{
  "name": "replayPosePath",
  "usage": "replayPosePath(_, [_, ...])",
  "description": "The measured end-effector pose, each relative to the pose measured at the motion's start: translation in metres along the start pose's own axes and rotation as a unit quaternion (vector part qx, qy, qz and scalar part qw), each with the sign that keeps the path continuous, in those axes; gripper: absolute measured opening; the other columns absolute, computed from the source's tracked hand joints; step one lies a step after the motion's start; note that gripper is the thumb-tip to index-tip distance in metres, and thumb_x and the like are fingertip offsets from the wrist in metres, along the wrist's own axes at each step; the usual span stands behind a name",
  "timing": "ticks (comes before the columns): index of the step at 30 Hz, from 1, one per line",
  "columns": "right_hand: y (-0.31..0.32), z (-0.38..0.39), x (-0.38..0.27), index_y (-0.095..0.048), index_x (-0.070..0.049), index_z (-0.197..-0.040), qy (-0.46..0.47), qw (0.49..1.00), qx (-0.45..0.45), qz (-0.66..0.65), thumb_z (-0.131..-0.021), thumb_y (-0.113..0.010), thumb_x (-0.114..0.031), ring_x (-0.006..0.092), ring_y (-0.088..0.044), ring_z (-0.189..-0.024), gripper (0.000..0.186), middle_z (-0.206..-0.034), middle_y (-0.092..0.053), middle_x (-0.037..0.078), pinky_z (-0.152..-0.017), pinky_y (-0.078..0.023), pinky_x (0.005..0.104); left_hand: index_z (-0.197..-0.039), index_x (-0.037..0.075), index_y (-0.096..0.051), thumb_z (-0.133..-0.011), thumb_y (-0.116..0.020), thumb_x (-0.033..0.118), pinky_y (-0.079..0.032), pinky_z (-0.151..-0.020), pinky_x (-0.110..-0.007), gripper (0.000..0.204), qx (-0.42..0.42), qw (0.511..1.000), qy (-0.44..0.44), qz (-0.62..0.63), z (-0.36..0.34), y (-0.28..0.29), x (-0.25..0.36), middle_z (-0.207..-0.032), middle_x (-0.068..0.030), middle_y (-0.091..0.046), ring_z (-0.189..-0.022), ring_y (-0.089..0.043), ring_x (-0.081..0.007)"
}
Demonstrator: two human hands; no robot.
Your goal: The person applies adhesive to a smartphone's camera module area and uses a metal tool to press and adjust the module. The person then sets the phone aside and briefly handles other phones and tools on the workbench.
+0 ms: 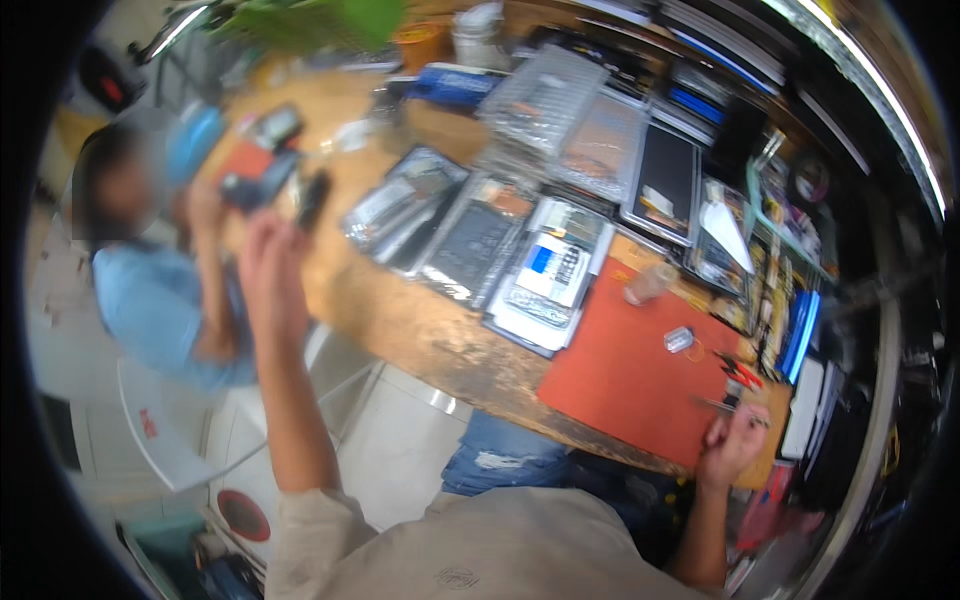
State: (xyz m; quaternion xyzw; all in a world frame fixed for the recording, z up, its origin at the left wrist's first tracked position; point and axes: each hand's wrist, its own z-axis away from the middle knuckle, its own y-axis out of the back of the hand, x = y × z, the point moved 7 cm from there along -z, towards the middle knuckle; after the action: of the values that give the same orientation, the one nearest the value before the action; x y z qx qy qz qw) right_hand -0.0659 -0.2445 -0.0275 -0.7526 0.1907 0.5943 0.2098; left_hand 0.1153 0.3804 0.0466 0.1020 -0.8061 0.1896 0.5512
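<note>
My left hand [274,250] is stretched out over the left end of the wooden table, close to a dark object [312,198] and a co-worker's hands. Motion smears its fingers, so I cannot make out whether it holds anything. At the right, my right hand [735,445] is closed at the edge of an orange-red mat [630,365], with a thin metal tool [714,403] sticking out of it; its exact kind is unclear. Red-handled pliers [738,372] lie just beyond that hand. Farther up the mat are a small silvery piece [679,340] and a clear jar [650,284].
A co-worker in a blue shirt [150,310] sits at the left. Bagged flat panels [470,240] and a stack of clear trays [545,95] cover the table's [420,325] far middle. Crowded shelves [790,220] line the right. A white chair [180,430] stands at lower left.
</note>
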Motion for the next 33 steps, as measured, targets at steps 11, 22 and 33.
replayPosePath(11, [0.006,-0.017,-0.026,-0.057,0.007,-0.142,0.041,0.990,0.032,0.130,-0.104,-0.069,-0.001,0.0137,-0.069,-0.104,0.040,-0.128,-0.070,0.016,-0.087,-0.057,0.0270,-0.106,0.015,-0.057,-0.105,-0.072,0.045,-0.052,-0.100,-0.063,0.033,-0.418,0.650,0.193,0.604,0.239,-0.274,0.165,-0.103,-0.0062,-0.049,-0.101,-0.053,-0.0232])
replayPosePath(22, [0.034,-0.023,-0.031,-0.065,0.005,-0.134,0.053,0.983,-0.015,0.175,-0.104,-0.069,0.001,0.0121,-0.070,-0.093,0.031,-0.109,-0.075,0.010,-0.081,-0.056,0.0270,-0.105,0.011,-0.062,-0.105,-0.076,0.030,-0.057,-0.109,-0.062,0.024,-0.530,0.617,0.257,0.522,0.240,-0.279,0.180,-0.096,-0.0027,-0.053,-0.098,-0.055,-0.0228])
replayPosePath(33, [-0.108,-0.229,-0.056,-0.074,0.001,-0.123,0.170,0.933,-0.189,0.256,-0.100,-0.074,-0.011,0.0174,-0.076,-0.094,0.026,-0.107,-0.080,0.011,-0.083,-0.060,0.0341,-0.096,0.010,-0.054,-0.112,-0.065,0.033,-0.055,-0.087,-0.045,0.029,-0.415,0.808,0.157,0.389,0.200,-0.311,0.108,-0.090,-0.0038,-0.052,-0.089,-0.057,-0.0208])
